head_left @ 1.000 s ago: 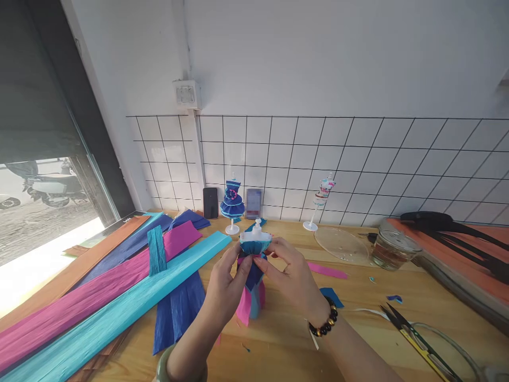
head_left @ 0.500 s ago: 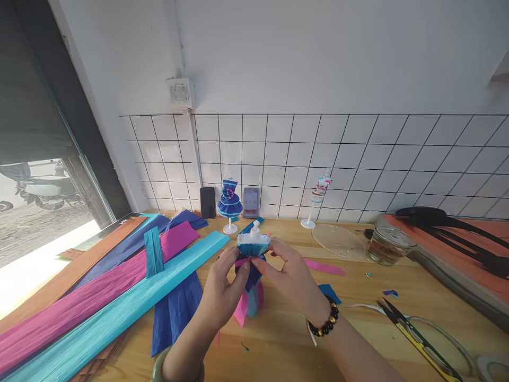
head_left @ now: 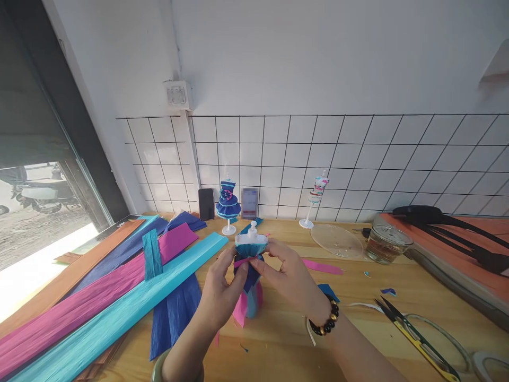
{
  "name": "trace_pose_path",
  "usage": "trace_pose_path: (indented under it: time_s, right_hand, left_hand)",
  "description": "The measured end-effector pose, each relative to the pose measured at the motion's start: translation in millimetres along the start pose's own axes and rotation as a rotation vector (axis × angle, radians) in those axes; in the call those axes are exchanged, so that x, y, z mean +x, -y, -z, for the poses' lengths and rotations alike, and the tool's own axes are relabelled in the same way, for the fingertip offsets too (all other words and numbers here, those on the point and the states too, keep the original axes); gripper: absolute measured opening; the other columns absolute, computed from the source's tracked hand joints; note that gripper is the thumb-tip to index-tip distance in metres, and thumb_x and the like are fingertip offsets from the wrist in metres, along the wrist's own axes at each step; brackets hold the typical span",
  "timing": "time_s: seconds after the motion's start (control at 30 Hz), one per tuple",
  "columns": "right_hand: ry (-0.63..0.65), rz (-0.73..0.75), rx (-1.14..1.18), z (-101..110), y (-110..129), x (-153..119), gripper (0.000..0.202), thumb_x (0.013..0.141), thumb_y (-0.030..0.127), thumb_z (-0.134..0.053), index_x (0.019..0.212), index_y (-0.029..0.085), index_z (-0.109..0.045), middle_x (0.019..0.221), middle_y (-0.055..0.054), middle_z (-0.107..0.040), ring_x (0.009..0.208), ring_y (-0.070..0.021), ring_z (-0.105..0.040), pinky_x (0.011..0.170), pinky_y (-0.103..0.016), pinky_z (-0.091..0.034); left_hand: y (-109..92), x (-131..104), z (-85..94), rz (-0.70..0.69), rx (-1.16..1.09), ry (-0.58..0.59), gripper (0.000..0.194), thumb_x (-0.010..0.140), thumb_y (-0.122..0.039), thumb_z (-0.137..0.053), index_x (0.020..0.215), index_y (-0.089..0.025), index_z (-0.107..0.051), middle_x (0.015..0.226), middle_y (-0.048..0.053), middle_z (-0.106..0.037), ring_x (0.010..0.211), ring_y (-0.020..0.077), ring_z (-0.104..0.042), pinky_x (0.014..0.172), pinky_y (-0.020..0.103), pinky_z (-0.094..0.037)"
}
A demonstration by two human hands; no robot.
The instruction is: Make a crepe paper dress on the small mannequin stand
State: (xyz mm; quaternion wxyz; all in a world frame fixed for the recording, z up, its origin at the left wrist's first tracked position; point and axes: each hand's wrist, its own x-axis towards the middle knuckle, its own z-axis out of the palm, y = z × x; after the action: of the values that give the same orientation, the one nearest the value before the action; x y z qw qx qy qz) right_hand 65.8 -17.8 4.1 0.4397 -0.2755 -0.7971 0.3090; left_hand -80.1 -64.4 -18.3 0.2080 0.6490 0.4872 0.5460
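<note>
The left hand (head_left: 223, 289) and right hand (head_left: 287, 273) pinch a magenta crepe-paper strip (head_left: 243, 261) across the waist of a white miniature dress form (head_left: 252, 236), which stands upright at the near centre of the wooden table (head_left: 286, 353) in turquoise, navy and pink paper. Left of it lie long crepe-paper strips (head_left: 119, 305); to the right are yellow-and-black scissors (head_left: 415, 339), and on the far side stand 2 dressed miniature mannequins (head_left: 228, 201) and 2 smartphones (head_left: 206, 204).

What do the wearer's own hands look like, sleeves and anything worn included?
The left hand is ungloved, with a smooth, pale green bangle worn above it. The right hand is ungloved too, with a bracelet of round black and gold-coloured beads. No sleeves show on either side.
</note>
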Motion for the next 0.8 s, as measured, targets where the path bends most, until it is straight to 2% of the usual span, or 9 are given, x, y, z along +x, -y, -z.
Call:
trace_pose_path:
  time_s: [0.23, 0.37, 0.47, 0.67, 0.8]
  right_hand:
    - [-0.027, -0.015, 0.014, -2.3, -0.3, -0.3, 0.014, 0.080, 0.011, -0.054, 0.088, 0.021, -0.061, 0.091, -0.001, -0.062, 0.089, -0.0161, -0.056, 0.080, -0.028, -0.044]
    - [-0.021, -0.020, 0.012, -2.5, -1.8, 0.1, 0.011, 0.082, 0.017, -0.055, 0.088, 0.022, -0.062, 0.092, -0.001, -0.063, 0.090, -0.0168, -0.056, 0.080, -0.029, -0.043]
    - [-0.028, -0.012, 0.017, -3.5, -3.5, 0.2, 0.009, 0.083, 0.020, -0.055, 0.088, 0.022, -0.062, 0.093, -0.001, -0.062, 0.092, -0.0173, -0.056, 0.082, -0.030, -0.043]
    - [-0.060, 0.009, 0.019, -6.0, -5.3, -0.5, 0.010, 0.082, 0.016, -0.055, 0.087, 0.021, -0.061, 0.090, -0.002, -0.061, 0.091, -0.0173, -0.056, 0.081, -0.030, -0.043]
    - [-0.052, 0.005, 0.021, -6.1, -5.1, 0.0, 0.010, 0.083, 0.019, -0.054, 0.090, 0.022, -0.061, 0.092, -0.002, -0.062, 0.091, -0.0174, -0.056, 0.082, -0.030, -0.043]
  left_hand:
    - [6.9, 0.6, -1.4, 0.028, -0.074, -0.016, 0.038, 0.084, -0.024, -0.050, 0.122, -0.020, -0.052, 0.121, 0.008, -0.056, 0.111, 0.0252, -0.051, 0.096, 0.039, -0.038]
    - [13.1, 1.6, -2.2, 0.073, -0.251, -0.048, 0.042, 0.081, -0.025, -0.055, 0.122, -0.020, -0.051, 0.129, 0.008, -0.051, 0.120, 0.0267, -0.044, 0.102, 0.041, -0.032]
    - [13.9, 2.2, -2.7, 0.079, -0.321, -0.055, 0.041, 0.079, -0.026, -0.057, 0.120, -0.019, -0.054, 0.126, 0.009, -0.054, 0.123, 0.0278, -0.041, 0.104, 0.041, -0.031]
    - [12.7, -0.1, -3.6, 0.085, -0.294, -0.045, 0.041, 0.079, -0.026, -0.058, 0.119, -0.019, -0.054, 0.125, 0.008, -0.055, 0.122, 0.0267, -0.043, 0.103, 0.040, -0.032]
    - [18.0, -0.8, -4.0, 0.085, -0.277, -0.062, 0.044, 0.078, -0.025, -0.059, 0.121, -0.019, -0.051, 0.127, 0.008, -0.053, 0.122, 0.0258, -0.042, 0.104, 0.040, -0.030]
